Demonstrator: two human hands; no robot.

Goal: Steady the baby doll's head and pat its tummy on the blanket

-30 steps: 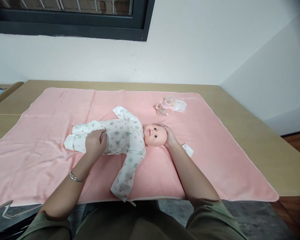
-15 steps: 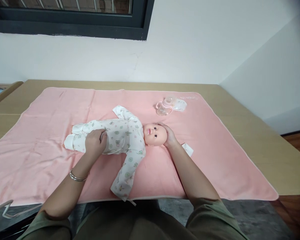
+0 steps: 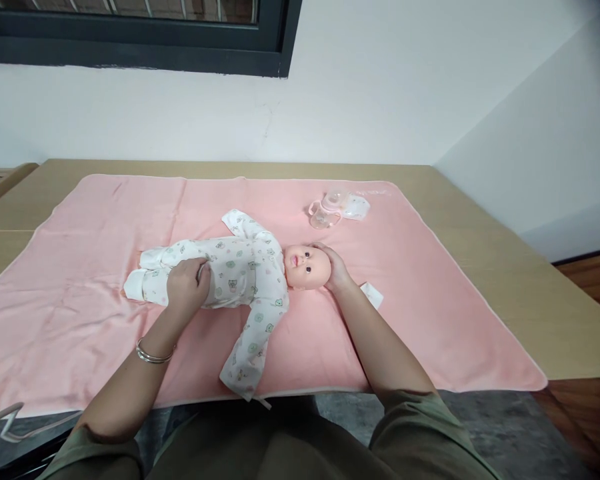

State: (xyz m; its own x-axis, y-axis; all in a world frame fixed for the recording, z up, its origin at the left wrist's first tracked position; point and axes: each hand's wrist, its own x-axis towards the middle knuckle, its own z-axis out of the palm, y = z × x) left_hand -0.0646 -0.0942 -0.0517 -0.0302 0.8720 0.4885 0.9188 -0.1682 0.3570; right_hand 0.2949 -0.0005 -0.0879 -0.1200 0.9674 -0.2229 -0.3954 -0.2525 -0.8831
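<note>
A baby doll (image 3: 240, 270) in a white printed sleepsuit lies on its back across a pink blanket (image 3: 420, 287), head to the right, feet to the left. My left hand (image 3: 186, 285) rests on the doll's hips and thighs, fingers curled on the suit. My right hand (image 3: 336, 268) cups the back of the doll's head (image 3: 306, 266). One empty sleeve hangs toward the blanket's near edge.
A clear baby bottle with pink handles (image 3: 325, 213) and a small white cloth (image 3: 357, 208) lie at the back right of the blanket. A white tag (image 3: 373, 295) sits beside my right wrist. The wooden table (image 3: 520, 260) ends at the right; white wall behind.
Only the view has shifted slightly; the hands and the doll keep their places.
</note>
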